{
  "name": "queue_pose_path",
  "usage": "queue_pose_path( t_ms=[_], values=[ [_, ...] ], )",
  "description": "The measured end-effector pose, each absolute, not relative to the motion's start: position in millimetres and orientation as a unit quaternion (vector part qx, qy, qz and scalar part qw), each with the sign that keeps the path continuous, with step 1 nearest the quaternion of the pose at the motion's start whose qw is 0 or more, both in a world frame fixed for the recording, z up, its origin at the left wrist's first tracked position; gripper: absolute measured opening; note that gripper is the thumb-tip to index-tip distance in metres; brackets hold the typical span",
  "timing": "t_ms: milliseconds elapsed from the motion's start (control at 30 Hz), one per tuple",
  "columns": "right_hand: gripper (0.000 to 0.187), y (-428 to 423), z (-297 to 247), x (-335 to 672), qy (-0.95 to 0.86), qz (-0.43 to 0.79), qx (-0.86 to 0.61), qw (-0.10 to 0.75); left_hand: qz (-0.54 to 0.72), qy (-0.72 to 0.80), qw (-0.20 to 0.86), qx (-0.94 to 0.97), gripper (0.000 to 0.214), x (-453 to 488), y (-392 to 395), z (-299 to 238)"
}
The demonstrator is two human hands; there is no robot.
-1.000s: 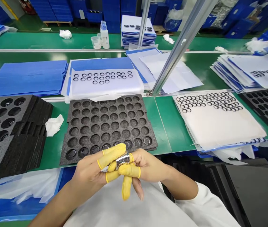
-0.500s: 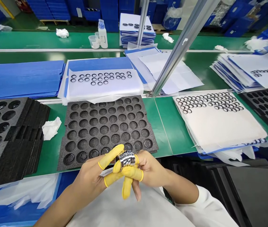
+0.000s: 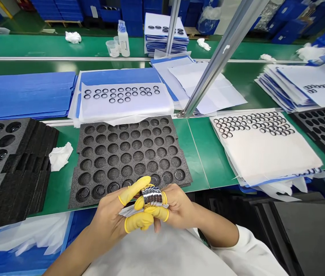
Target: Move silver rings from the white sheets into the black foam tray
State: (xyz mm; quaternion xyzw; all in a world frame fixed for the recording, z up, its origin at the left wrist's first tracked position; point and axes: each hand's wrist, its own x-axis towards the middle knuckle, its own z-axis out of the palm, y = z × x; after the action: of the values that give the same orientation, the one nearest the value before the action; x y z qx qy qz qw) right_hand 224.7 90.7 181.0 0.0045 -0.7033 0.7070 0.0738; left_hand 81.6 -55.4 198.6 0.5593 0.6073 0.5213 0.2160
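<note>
Above the near edge of a black foam tray (image 3: 130,161) pitted with round recesses, a short stack of shiny silver metal rings (image 3: 152,196) is held edge to edge. It is gripped closed between the left hand (image 3: 109,214) and the right hand (image 3: 179,205), with the fingers of both curled tightly around it. Yellow latex finger cots (image 3: 132,190) are worn on the fingers, and a narrow strip of white paper (image 3: 129,210) is caught beneath the stack, its ends showing on either side. A white sleeve (image 3: 251,253) is seen on the right arm.

Silver rings (image 3: 178,175) are seated in several recesses of the tray's nearest row — just beyond the hands. The tray is laid on a green conveyor belt (image 3: 199,153), with a crumpled white wipe (image 3: 60,156) and stacked black foam trays (image 3: 15,180) to its left. To its right, dark-rimmed rings (image 3: 254,124) are set out in rows on a white sheet (image 3: 265,161). Further rings (image 3: 122,94) are laid on white paper beyond the tray, over blue corrugated boards (image 3: 27,96) — beside an aluminium post (image 3: 216,65).
</note>
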Motion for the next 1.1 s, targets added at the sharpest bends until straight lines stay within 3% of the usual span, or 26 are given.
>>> queue_pose_path(
  t_ms=[333, 433, 533, 733, 900, 1100],
  values=[
    [0.08, 96, 163, 223, -0.836, 0.537, 0.038, 0.106, 0.569, 0.599, 0.241, 0.51, 0.055, 82, -47, 192],
    [0.073, 99, 165, 223, -0.858, 0.5, 0.045, 0.11, 0.572, 0.588, 0.261, 0.508, 0.054, 78, -47, 189],
    [0.054, 102, 172, 224, -0.86, 0.498, 0.043, 0.104, 0.567, 0.59, 0.261, 0.513, 0.054, 76, -47, 188],
    [0.029, 105, 198, 228, -0.785, 0.619, 0.019, -0.001, 0.567, 0.585, 0.204, 0.543, 0.049, 78, -45, 191],
    [0.063, 107, 204, 228, -0.525, 0.835, -0.008, -0.167, 0.556, 0.571, 0.15, 0.584, 0.048, 78, -43, 191],
    [0.06, 98, 198, 224, -0.453, 0.872, -0.114, -0.147, 0.515, 0.58, 0.072, 0.627, 0.056, 74, -44, 195]
  ],
)
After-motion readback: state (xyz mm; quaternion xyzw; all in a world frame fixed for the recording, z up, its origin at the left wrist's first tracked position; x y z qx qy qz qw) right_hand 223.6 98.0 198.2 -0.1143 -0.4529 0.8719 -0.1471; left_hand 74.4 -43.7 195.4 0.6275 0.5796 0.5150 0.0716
